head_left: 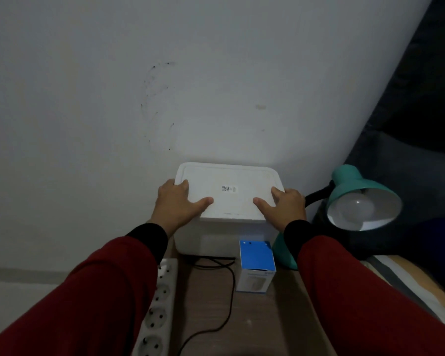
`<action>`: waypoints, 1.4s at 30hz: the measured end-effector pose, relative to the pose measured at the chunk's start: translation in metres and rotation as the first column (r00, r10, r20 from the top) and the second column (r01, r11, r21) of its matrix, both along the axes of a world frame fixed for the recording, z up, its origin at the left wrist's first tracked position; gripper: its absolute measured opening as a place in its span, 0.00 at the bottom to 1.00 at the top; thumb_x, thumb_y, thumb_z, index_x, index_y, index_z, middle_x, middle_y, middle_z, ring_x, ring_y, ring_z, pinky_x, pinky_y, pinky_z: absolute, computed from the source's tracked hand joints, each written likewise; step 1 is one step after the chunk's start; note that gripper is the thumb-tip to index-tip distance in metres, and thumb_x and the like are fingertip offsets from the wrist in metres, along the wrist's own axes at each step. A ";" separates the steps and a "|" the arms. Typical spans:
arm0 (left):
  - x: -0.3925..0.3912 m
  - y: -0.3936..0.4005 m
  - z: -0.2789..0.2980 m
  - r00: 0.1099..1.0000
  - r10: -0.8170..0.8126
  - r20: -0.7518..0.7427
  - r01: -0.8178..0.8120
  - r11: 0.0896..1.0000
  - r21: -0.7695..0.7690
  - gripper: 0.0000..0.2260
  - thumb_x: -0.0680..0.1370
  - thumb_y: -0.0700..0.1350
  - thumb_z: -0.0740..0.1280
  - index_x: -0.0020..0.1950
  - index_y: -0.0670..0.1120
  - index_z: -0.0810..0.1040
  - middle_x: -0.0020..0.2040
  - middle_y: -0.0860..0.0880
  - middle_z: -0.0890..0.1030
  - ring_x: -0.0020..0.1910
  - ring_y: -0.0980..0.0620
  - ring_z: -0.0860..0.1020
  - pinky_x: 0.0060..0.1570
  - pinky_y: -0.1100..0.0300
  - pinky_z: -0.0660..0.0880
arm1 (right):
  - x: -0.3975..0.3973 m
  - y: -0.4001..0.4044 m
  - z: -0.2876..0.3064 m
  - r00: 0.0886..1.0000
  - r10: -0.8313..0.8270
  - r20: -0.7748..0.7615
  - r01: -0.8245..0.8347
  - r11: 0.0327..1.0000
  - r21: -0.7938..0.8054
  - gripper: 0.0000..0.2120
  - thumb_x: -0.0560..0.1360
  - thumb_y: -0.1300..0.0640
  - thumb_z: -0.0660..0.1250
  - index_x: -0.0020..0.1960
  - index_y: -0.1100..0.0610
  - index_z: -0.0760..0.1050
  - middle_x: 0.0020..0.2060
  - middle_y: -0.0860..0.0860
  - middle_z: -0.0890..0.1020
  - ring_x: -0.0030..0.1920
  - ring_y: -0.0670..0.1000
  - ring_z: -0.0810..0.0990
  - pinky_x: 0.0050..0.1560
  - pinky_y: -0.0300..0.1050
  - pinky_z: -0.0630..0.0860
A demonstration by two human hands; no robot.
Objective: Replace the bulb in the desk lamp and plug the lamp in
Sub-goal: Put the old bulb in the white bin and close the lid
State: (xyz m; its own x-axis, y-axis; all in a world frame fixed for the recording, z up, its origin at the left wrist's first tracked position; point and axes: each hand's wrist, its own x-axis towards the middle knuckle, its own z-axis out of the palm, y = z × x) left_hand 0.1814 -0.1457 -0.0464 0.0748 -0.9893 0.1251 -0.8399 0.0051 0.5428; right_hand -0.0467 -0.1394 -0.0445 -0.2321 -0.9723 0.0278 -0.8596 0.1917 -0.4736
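A white lidded plastic box (229, 186) stands against the wall on a wooden surface. My left hand (177, 201) grips its lid at the left edge, and my right hand (284, 204) grips the right edge. To the right stands a teal desk lamp (355, 186) on a black gooseneck, its shade tilted toward me with a white bulb (355, 209) inside. A blue and white bulb carton (257, 263) sits in front of the box. The lamp's black cord (226, 299) trails over the wood. A white power strip (159, 304) lies at the left edge.
The wooden surface (267, 319) is narrow, with a pale floor (23, 291) to its left. A white wall (165, 86) rises right behind the box. A bed with dark bedding (409, 155) and a striped cover edge (406, 278) lies on the right.
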 end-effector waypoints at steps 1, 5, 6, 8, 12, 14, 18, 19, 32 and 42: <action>-0.001 -0.001 0.000 1.000 -0.008 0.005 0.008 1.000 0.009 0.34 0.62 0.69 0.60 0.50 0.41 0.76 0.47 0.43 0.72 0.56 0.40 0.72 0.57 0.53 0.71 | -0.002 0.000 -0.001 1.000 0.002 -0.010 -0.002 1.000 0.002 0.34 0.72 0.37 0.63 0.69 0.59 0.69 0.67 0.63 0.70 0.69 0.62 0.64 0.71 0.51 0.61; -0.003 -0.004 -0.006 0.999 -0.017 0.045 0.017 1.000 0.008 0.33 0.66 0.68 0.63 0.53 0.40 0.75 0.54 0.39 0.74 0.58 0.39 0.71 0.59 0.51 0.70 | -0.003 -0.002 -0.010 0.999 0.015 -0.030 -0.014 0.999 0.033 0.33 0.73 0.38 0.61 0.70 0.59 0.68 0.68 0.63 0.68 0.70 0.62 0.62 0.71 0.50 0.59; -0.002 -0.004 -0.007 0.999 -0.014 0.051 0.014 1.000 0.007 0.32 0.67 0.67 0.64 0.54 0.40 0.75 0.54 0.39 0.74 0.59 0.38 0.71 0.59 0.51 0.70 | -0.003 -0.003 -0.012 0.999 0.011 -0.031 -0.010 0.999 0.037 0.33 0.73 0.37 0.61 0.70 0.59 0.68 0.68 0.63 0.68 0.70 0.62 0.62 0.71 0.50 0.60; -0.001 -0.006 -0.008 0.997 -0.009 0.075 0.010 1.000 -0.004 0.33 0.67 0.68 0.64 0.55 0.40 0.75 0.55 0.39 0.74 0.59 0.39 0.71 0.59 0.51 0.70 | -0.003 -0.006 -0.014 0.999 0.010 -0.045 -0.009 0.999 0.036 0.33 0.73 0.36 0.60 0.68 0.59 0.69 0.67 0.63 0.69 0.69 0.62 0.62 0.70 0.50 0.60; -0.002 -0.006 -0.006 0.997 -0.003 0.080 0.006 1.000 -0.026 0.34 0.65 0.68 0.62 0.54 0.39 0.76 0.53 0.39 0.76 0.58 0.39 0.73 0.58 0.53 0.70 | -0.003 -0.008 -0.014 0.998 0.016 -0.060 -0.014 0.999 0.031 0.33 0.74 0.37 0.59 0.69 0.59 0.68 0.68 0.63 0.67 0.70 0.62 0.61 0.70 0.50 0.59; -0.002 -0.004 -0.004 0.998 0.003 0.061 0.000 0.999 -0.050 0.38 0.62 0.69 0.59 0.55 0.38 0.77 0.54 0.38 0.77 0.58 0.40 0.73 0.60 0.53 0.69 | -0.002 -0.006 -0.014 0.996 0.024 -0.082 -0.023 1.000 0.014 0.32 0.74 0.37 0.59 0.69 0.59 0.68 0.68 0.64 0.67 0.70 0.62 0.61 0.70 0.50 0.58; 0.000 0.001 -0.004 0.998 0.015 0.057 -0.011 0.997 -0.072 0.41 0.62 0.68 0.58 0.60 0.37 0.76 0.58 0.38 0.76 0.61 0.40 0.72 0.62 0.54 0.68 | -0.001 -0.007 -0.015 0.994 0.034 -0.102 -0.034 0.999 0.001 0.33 0.74 0.36 0.59 0.69 0.59 0.68 0.67 0.63 0.67 0.69 0.62 0.61 0.70 0.50 0.58; 0.000 0.001 -0.005 0.998 0.018 0.061 -0.013 0.997 -0.072 0.41 0.62 0.69 0.57 0.60 0.37 0.75 0.58 0.38 0.76 0.61 0.40 0.72 0.62 0.54 0.68 | -0.002 -0.008 -0.015 0.994 0.036 -0.104 -0.036 0.999 0.001 0.33 0.74 0.36 0.58 0.68 0.59 0.69 0.67 0.63 0.68 0.69 0.62 0.62 0.70 0.50 0.58; 0.001 -0.015 -0.011 0.996 0.010 0.090 -0.006 0.999 -0.043 0.29 0.72 0.64 0.63 0.57 0.39 0.76 0.54 0.38 0.76 0.58 0.40 0.73 0.60 0.55 0.69 | -0.004 -0.017 -0.018 0.996 0.042 -0.077 -0.042 0.999 0.001 0.32 0.74 0.36 0.60 0.66 0.60 0.71 0.63 0.63 0.73 0.66 0.62 0.65 0.67 0.50 0.61; 0.001 -0.016 -0.006 0.979 -0.019 0.203 0.006 0.998 0.067 0.30 0.75 0.63 0.60 0.63 0.40 0.71 0.59 0.37 0.76 0.59 0.39 0.73 0.57 0.52 0.69 | -0.001 -0.011 -0.004 0.975 0.126 -0.183 -0.107 0.988 0.110 0.30 0.76 0.39 0.56 0.70 0.58 0.66 0.73 0.61 0.59 0.72 0.60 0.58 0.71 0.51 0.59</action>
